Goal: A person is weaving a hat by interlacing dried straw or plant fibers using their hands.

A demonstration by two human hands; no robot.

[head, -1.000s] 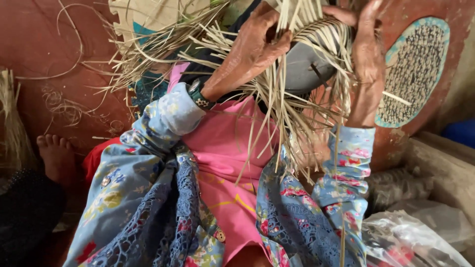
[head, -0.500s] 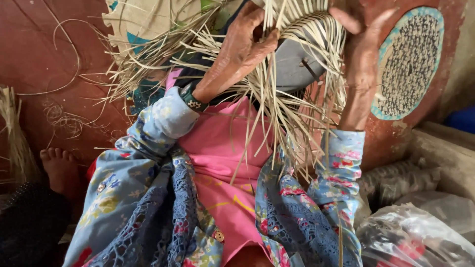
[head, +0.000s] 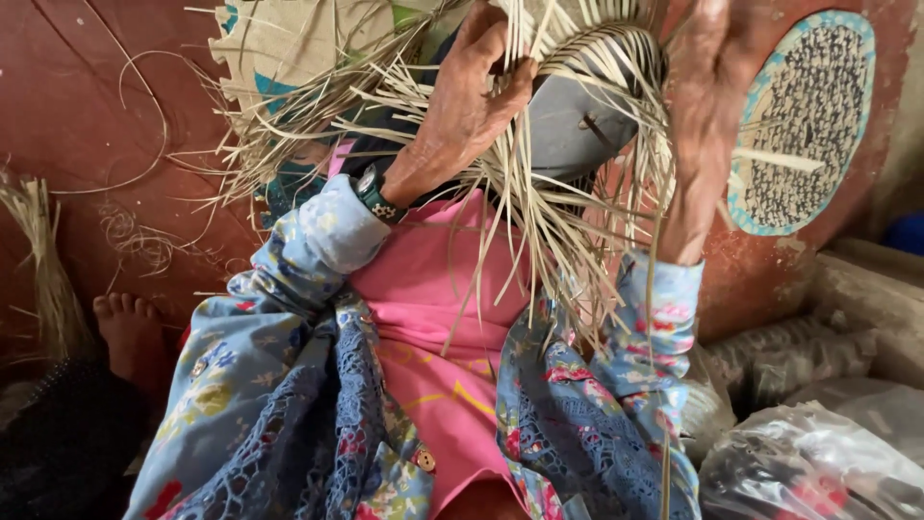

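My left hand [head: 472, 106] grips a bundle of pale straw strips at the rim of a half-woven straw piece [head: 597, 58] held up in front of me. My right hand [head: 707, 116] presses flat against the right side of that weave, fingers up. A grey rounded form [head: 577, 120] sits inside the weave. Loose strip ends [head: 549, 250] hang down over my pink top and blue flowered sleeves. A dark wristwatch [head: 373, 193] is on my left wrist.
A round woven mat with a teal rim [head: 813, 116] lies on the red floor at right. A flat woven straw piece [head: 289, 48] lies beyond my left hand. A straw bundle [head: 43, 260] and a bare foot [head: 130, 332] are at left. Plastic bags [head: 818, 462] sit lower right.
The view has drawn closer to the weave. My left hand has shifted slightly up along the strips; my right hand stays pressed on the right side.
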